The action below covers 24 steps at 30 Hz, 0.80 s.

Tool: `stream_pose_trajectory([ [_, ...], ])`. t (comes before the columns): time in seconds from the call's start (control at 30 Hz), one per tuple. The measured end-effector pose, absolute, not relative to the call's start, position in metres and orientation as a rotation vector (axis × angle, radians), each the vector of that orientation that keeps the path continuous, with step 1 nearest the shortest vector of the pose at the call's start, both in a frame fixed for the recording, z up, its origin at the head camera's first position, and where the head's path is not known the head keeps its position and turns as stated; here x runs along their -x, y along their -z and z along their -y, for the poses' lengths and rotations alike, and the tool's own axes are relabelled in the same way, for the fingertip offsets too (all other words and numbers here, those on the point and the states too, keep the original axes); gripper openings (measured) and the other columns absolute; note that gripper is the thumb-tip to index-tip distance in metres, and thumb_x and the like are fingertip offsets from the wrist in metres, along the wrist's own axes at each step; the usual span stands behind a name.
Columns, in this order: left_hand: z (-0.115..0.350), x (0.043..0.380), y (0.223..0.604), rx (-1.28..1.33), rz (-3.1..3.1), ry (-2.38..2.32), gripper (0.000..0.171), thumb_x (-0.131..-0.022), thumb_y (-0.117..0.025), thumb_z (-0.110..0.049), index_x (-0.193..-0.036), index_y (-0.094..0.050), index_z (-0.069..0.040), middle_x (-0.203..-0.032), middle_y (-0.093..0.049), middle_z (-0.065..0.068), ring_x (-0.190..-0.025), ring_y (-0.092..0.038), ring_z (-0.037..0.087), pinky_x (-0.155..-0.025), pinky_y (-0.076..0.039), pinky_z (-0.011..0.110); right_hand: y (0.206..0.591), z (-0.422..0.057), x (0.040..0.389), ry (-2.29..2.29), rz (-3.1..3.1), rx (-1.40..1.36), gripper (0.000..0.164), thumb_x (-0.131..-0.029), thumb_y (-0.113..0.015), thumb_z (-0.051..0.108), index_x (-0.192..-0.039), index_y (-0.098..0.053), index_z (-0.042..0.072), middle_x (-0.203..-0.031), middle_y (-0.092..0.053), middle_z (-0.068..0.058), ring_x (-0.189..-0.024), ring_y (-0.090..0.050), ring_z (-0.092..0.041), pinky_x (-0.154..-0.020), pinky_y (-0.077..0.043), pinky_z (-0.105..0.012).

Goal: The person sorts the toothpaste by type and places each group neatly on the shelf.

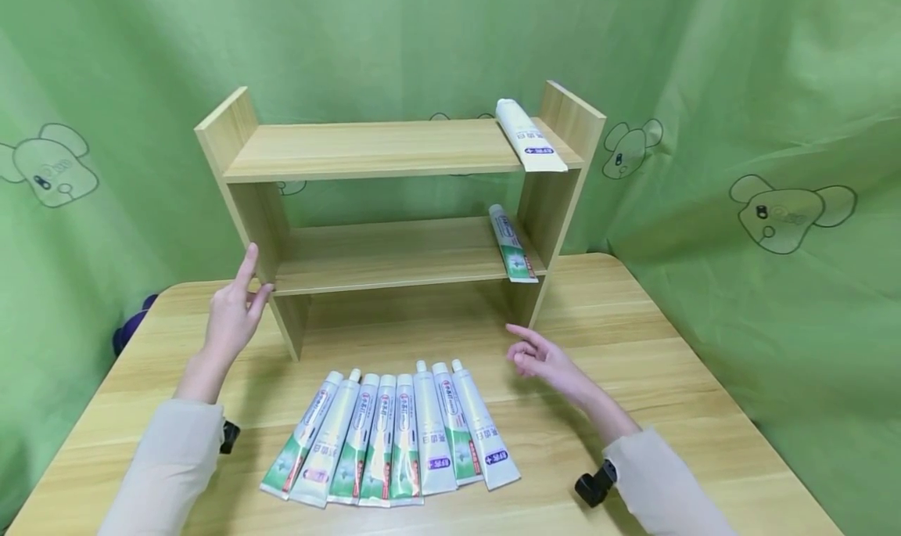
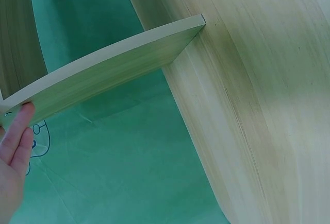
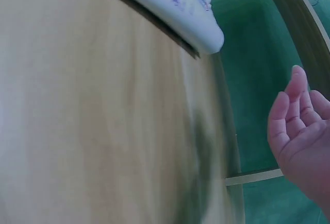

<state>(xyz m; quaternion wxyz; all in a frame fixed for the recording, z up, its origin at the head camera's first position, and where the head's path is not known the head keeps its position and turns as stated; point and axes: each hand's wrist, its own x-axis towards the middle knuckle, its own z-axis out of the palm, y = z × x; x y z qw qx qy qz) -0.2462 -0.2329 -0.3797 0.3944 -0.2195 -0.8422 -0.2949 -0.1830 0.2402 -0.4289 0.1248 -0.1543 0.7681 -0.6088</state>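
My left hand (image 1: 235,309) is at the left side panel of a wooden shelf rack (image 1: 394,149). In the left wrist view its fingers are mostly straight, and a fingertip (image 2: 26,112) meets the panel. My right hand (image 1: 545,360) hovers over the table, right of a fanned row of toothpaste tubes (image 1: 383,442), its fingers loosely bent and holding nothing. White tubes with purple print and green-and-white ones mix in that row. One white toothpaste tube (image 1: 528,138) lies on the top shelf's right end, and a green-and-white tube (image 1: 514,246) on the middle shelf's right end.
The rack stands toward the back of a light wooden table (image 1: 647,379). Green curtains (image 1: 739,129) printed with animal heads hang behind and to the sides. A purple object (image 1: 134,325) shows beyond the table's left edge.
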Motion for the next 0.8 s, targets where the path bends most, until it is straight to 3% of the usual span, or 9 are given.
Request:
stream_pose_trajectory([
  [0.1, 0.233, 0.246, 0.379, 0.557, 2.136, 0.751, 0.084, -0.081, -0.062, 0.007, -0.146, -0.019, -0.024, -0.075, -0.06, 0.032, -0.058, -0.062, 0.042, -0.049, -0.053, 0.049, 0.435, -0.241, 0.181, 1.705, -2.207, 0.474, 0.062, -0.092, -0.052, 0.013, -0.143, -0.019, -0.001, -0.112, -0.048, -0.029, -0.091, -0.055, -0.026, -0.08, -0.053, -0.036],
  [0.23, 0.233, 0.246, 0.379, 0.55, 2.139, 0.753, 0.083, -0.081, -0.062, 0.007, -0.146, -0.02, -0.024, -0.074, -0.06, 0.032, -0.058, -0.062, 0.042, -0.05, -0.053, 0.049, 0.441, -0.241, 0.177, 1.602, -2.164, 0.498, 0.063, -0.093, -0.051, 0.018, -0.142, -0.017, -0.004, -0.113, -0.046, -0.032, -0.094, -0.053, -0.031, -0.081, -0.052, -0.037],
  [0.47, 0.233, 0.246, 0.379, 0.551, 2.152, 0.757, 0.081, -0.081, -0.062, 0.005, -0.145, -0.022, -0.022, -0.076, -0.06, 0.032, -0.059, -0.062, 0.042, -0.049, -0.053, 0.049, 0.448, -0.24, 0.172, 1.505, -2.146, 0.488, 0.062, -0.093, -0.051, 0.018, -0.141, -0.019, -0.005, -0.112, -0.05, -0.027, -0.095, -0.054, -0.032, -0.083, -0.051, -0.04],
  [0.8, 0.233, 0.245, 0.378, 0.556, 2.146, 0.762, 0.082, -0.081, -0.063, 0.006, -0.145, -0.022, -0.022, -0.077, -0.06, 0.033, -0.06, -0.062, 0.043, -0.05, -0.053, 0.051, 0.454, -0.234, 0.165, 1.439, -2.089, 0.462, 0.062, -0.091, -0.053, 0.017, -0.139, -0.022, -0.008, -0.112, -0.052, -0.022, -0.093, -0.055, -0.025, -0.085, -0.049, -0.034],
])
